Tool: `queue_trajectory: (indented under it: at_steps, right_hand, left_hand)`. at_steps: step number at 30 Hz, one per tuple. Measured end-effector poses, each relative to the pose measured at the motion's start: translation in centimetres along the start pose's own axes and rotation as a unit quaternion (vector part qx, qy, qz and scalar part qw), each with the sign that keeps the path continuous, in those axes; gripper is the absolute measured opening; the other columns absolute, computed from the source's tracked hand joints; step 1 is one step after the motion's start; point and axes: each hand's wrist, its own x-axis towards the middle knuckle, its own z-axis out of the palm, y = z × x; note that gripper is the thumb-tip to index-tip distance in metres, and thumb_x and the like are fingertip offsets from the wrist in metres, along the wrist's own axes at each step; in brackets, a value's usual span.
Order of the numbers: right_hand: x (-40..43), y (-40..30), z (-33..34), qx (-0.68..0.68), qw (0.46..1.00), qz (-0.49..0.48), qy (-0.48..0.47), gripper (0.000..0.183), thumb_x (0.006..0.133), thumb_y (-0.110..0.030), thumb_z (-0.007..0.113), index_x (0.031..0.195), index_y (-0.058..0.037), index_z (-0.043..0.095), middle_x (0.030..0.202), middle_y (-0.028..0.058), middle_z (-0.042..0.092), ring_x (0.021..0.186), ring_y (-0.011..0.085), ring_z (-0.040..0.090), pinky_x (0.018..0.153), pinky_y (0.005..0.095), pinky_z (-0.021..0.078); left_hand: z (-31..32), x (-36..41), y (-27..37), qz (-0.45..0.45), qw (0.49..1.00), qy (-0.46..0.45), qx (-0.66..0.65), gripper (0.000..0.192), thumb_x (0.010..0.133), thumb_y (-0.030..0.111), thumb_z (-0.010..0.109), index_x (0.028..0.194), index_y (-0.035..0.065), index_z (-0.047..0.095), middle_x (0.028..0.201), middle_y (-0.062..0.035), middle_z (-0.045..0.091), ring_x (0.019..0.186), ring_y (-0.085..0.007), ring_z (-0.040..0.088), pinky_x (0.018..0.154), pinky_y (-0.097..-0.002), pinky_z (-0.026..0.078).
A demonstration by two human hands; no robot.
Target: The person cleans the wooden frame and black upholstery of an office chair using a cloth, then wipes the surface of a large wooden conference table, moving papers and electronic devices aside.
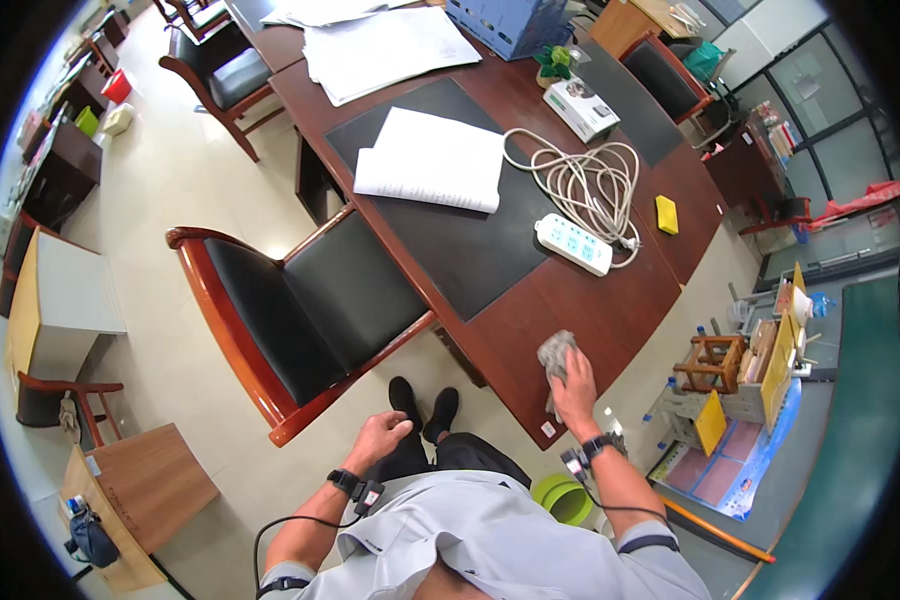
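Observation:
My right hand (pixel 576 390) presses a crumpled grey cloth (pixel 556 352) onto the near corner of a dark red wooden desk (pixel 525 379). Part of the cloth is hidden beneath the fingers. A small white label (pixel 547 429) sits at the desk corner, just below that hand. My left hand (pixel 382 437) hangs in front of my body above the floor, its fingers loosely curled and holding nothing that I can see. Farther up the desk lie a white power strip (pixel 574 244) with its coiled cable (pixel 581 176) and a yellow sponge (pixel 666 215).
A wooden armchair (pixel 315 307) with black padding stands against the desk's left side. Papers (pixel 435 161) lie on a black desk mat (pixel 450 255). Beyond are a white box (pixel 581 109), a small potted plant (pixel 555 64) and a blue crate (pixel 506 26). A green bin (pixel 564 499) stands near my legs.

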Motion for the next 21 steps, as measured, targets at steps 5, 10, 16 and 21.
queue_trajectory:
  at_steps: [5,10,16,21]
  right_hand:
    - [-5.0,1.2,-0.1,0.0,1.0,0.009,0.005,0.067,0.088,-0.014,0.067,0.15,0.0009,0.048,0.15,0.0273,0.049,0.138,0.0463,0.047,0.117,0.0511,0.0382]
    - [-5.4,0.8,0.9,0.037,0.999,0.002,0.03,0.068,0.084,-0.014,0.069,0.148,-0.0024,0.05,0.151,0.0261,0.048,0.138,0.0475,0.045,0.116,0.0552,0.0376]
    - [-4.9,0.9,0.8,0.03,0.998,-0.019,0.047,0.065,0.084,-0.014,0.069,0.146,-0.0046,0.053,0.148,0.0249,0.051,0.136,0.0451,0.048,0.115,0.0543,0.0392]
    - [-4.8,1.0,0.3,0.041,0.999,-0.006,0.029,0.065,0.083,-0.013,0.068,0.146,-0.0048,0.054,0.148,0.0244,0.052,0.137,0.045,0.048,0.115,0.054,0.0388]
  left_hand:
    - [0.5,2.0,5.7,0.044,0.998,-0.015,0.051,0.05,0.096,0.033,0.069,0.127,-0.0059,0.069,0.111,-0.0237,0.076,0.101,-0.0306,0.075,0.089,-0.0394,0.059]
    - [-0.3,7.4,9.0,0.158,0.979,0.066,0.109,0.054,0.092,0.034,0.073,0.131,-0.0019,0.066,0.103,-0.0206,0.077,0.096,-0.0322,0.075,0.087,-0.0423,0.058]
    - [-4.5,14.0,17.9,0.266,0.881,0.252,0.299,0.066,0.084,0.031,0.08,0.14,0.006,0.057,0.121,-0.0227,0.066,0.112,-0.0428,0.064,0.095,-0.0513,0.053]
    - [-6.7,18.5,26.8,0.324,0.807,0.281,0.406,0.086,0.074,0.024,0.09,0.147,0.0033,0.05,0.133,-0.0204,0.058,0.124,-0.0402,0.055,0.102,-0.0477,0.049]
